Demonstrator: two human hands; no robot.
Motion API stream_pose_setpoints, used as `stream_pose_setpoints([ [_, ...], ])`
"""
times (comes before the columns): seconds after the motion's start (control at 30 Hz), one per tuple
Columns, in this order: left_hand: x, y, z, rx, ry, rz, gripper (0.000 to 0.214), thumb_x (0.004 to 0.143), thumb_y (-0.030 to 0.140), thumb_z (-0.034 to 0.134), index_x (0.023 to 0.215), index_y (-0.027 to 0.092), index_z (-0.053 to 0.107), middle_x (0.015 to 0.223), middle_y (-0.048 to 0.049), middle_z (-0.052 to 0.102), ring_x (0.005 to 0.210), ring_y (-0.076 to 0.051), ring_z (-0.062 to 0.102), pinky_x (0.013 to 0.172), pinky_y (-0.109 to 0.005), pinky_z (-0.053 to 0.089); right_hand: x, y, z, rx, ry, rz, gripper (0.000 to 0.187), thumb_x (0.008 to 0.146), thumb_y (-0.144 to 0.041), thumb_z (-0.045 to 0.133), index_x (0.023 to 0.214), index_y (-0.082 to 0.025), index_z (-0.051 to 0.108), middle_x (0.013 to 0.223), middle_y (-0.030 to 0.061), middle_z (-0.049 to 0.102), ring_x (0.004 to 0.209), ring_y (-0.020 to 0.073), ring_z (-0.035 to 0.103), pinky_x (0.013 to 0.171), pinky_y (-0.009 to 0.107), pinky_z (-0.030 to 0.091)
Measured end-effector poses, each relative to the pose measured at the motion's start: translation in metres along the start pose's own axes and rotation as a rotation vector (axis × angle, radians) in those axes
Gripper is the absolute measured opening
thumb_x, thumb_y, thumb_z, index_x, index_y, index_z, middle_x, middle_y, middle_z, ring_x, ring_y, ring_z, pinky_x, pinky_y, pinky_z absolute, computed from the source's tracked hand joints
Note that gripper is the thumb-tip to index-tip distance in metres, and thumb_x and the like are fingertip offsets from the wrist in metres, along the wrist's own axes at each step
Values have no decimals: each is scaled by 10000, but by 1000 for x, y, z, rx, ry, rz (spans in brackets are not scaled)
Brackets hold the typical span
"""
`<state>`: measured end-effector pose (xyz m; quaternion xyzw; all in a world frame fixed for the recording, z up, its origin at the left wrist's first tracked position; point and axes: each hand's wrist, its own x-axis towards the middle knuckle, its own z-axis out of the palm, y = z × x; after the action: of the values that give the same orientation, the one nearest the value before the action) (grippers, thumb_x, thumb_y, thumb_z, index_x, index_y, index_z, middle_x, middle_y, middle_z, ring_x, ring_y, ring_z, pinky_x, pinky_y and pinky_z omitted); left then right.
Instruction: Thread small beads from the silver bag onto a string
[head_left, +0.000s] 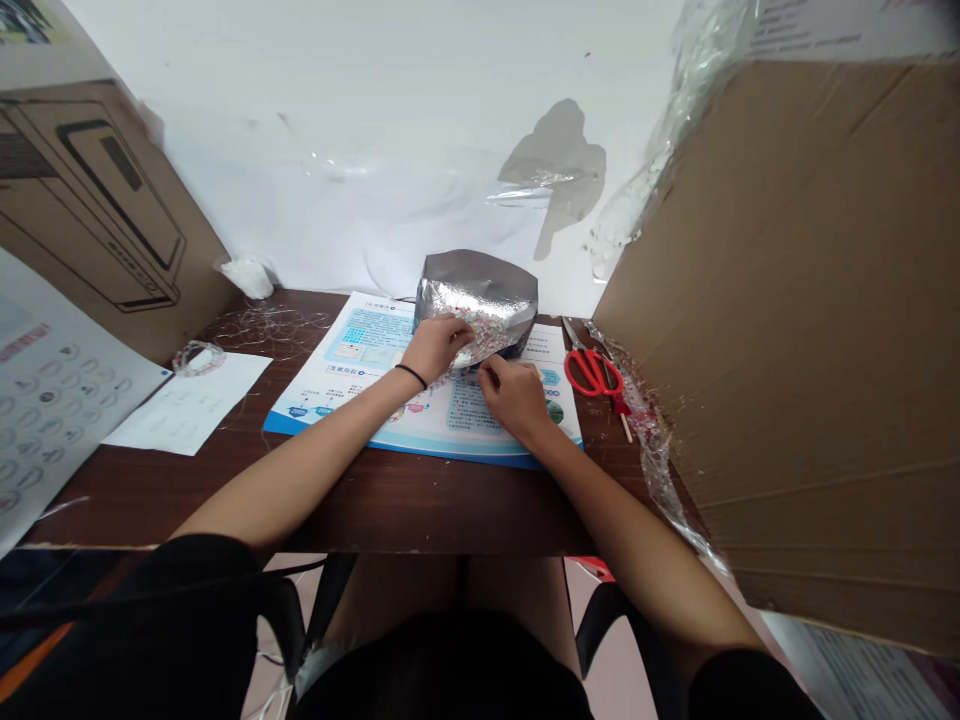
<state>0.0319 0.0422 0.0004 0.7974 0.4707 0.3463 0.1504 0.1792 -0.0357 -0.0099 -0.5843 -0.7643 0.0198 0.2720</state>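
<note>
A silver foil bag (480,290) lies open toward me on a blue and white printed sheet (375,370), with many small pale beads showing in its mouth. My left hand (435,345) rests at the bag's mouth with its fingers curled in among the beads. Just in front of the bag, my right hand (514,390) is on the sheet, fingers pinched together on something too small to make out. A black band sits on my left wrist.
Red-handled scissors (594,372) lie right of the sheet. A large cardboard box (810,340) walls off the right side, another printed box (97,220) the left. A white paper (187,400) and a clear coil (198,356) lie on the brown table (360,500).
</note>
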Motion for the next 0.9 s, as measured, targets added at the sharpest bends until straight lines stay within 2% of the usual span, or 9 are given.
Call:
stream_pose_setpoints([
  [0.07, -14, 6, 0, -288, 65, -111, 138, 787, 275, 575, 816, 187, 677, 755, -54, 639, 674, -143, 542, 672, -280, 405, 0, 0, -1, 26, 32, 8, 191, 868, -251, 411, 843, -194, 592, 733, 23, 648, 698, 156, 556, 736, 299, 330],
  [0.1, -22, 9, 0, -451, 49, -189, 149, 788, 281, 575, 845, 184, 672, 738, -49, 640, 630, -130, 535, 621, -269, 405, 0, 0, -1, 37, 51, 9, 186, 865, -249, 415, 837, -194, 591, 762, 28, 652, 720, 160, 560, 732, 296, 332],
  [0.2, -46, 16, 5, -905, -29, -367, 139, 764, 259, 608, 857, 169, 660, 752, -43, 640, 640, -111, 549, 568, -237, 407, 1, 1, -2, 86, 103, 11, 180, 866, -245, 417, 829, -189, 584, 819, 40, 656, 763, 164, 566, 725, 282, 348],
  [0.33, -58, 16, 11, -1228, -174, -483, 147, 724, 215, 664, 859, 158, 676, 786, -39, 640, 692, -90, 550, 601, -218, 421, 1, 3, -3, 173, 170, 27, 194, 885, -264, 410, 856, -196, 589, 832, 33, 665, 779, 155, 576, 749, 272, 367],
  [0.53, -55, 10, 13, -1333, -227, -520, 164, 734, 171, 657, 896, 168, 686, 778, -23, 628, 710, -75, 551, 647, -221, 435, 2, 6, -4, 188, 242, 16, 207, 885, -313, 439, 879, -206, 616, 853, 32, 668, 814, 159, 574, 804, 283, 381],
  [0.73, -55, 12, 13, -1347, -207, -560, 116, 755, 134, 627, 863, 155, 664, 756, -19, 632, 726, -81, 581, 638, -218, 434, 1, 4, -5, 128, 208, -19, 171, 862, -275, 478, 840, -204, 632, 778, 20, 655, 774, 155, 566, 799, 288, 365],
  [0.9, -54, 12, 12, -1374, -182, -573, 115, 735, 130, 650, 849, 148, 652, 778, -22, 640, 733, -86, 595, 617, -210, 434, 0, 3, -5, 137, 139, -27, 193, 875, -289, 463, 887, -202, 634, 817, 26, 666, 781, 157, 571, 781, 282, 369],
])
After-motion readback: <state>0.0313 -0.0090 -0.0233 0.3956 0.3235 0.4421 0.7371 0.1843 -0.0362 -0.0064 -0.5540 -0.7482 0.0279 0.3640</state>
